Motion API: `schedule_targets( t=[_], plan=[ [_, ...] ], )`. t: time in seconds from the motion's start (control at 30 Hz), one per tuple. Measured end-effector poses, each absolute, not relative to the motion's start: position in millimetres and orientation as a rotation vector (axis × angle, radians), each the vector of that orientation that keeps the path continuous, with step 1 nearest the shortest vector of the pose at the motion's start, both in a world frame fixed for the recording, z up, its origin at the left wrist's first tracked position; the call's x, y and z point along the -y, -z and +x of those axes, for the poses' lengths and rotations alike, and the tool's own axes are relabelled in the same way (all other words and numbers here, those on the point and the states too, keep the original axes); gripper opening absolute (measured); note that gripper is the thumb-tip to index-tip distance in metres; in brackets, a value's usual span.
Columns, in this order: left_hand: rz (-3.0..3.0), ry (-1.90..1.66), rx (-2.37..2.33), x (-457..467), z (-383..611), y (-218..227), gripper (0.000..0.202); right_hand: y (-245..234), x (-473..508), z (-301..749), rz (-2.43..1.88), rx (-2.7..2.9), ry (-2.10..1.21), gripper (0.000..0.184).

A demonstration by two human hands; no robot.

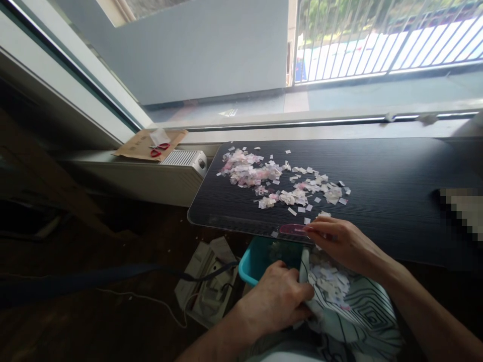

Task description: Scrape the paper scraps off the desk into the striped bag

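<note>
My left hand (277, 296) is closed, gripping the edge of a patterned white cloth (362, 311) that lies in my lap with small paper scraps on it. My right hand (341, 241) rests at the front edge of the dark table (396, 181), its fingers closed on a flat pink tool (294, 230) that lies along that edge. A spread of pink and white paper scraps (279, 183) covers the table's left part. A teal bin (256, 259) sits just below the table edge, between my hands.
Red scissors (158, 149) lie on a brown envelope (149, 145) on the window ledge, beside a white heater (184, 160). Flattened packaging (207, 286) and a cable lie on the dark floor. A blurred object (462, 208) sits at the table's right.
</note>
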State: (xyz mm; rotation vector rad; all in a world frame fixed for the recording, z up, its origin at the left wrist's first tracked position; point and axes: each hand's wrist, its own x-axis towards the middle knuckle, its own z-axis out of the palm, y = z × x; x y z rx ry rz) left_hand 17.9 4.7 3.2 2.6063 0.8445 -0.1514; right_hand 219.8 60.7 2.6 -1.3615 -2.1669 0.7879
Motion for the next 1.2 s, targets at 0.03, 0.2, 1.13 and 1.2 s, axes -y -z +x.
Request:
schedule_targets(
  t=[0.03, 0.2, 1.13, 1.2],
  plan=[
    [2.606, 0.149, -0.848, -5, 18, -3, 0.019, -2, -62, 219, -1.376, 2.141, -0.779, 0.025],
    [2.597, 0.134, -0.859, -4, 16, -2, 0.020, 2, -62, 205, -1.361, 2.155, -0.781, 0.024],
    [2.294, 0.079, -1.463, 76, 70, 2, 0.011, 47, -55, 306, -1.318, 1.577, -0.720, 0.026],
    [2.285, 0.051, -1.451, 80, 77, 5, 0.013, 47, -54, 309, -1.312, 1.645, -0.703, 0.025]
  ],
)
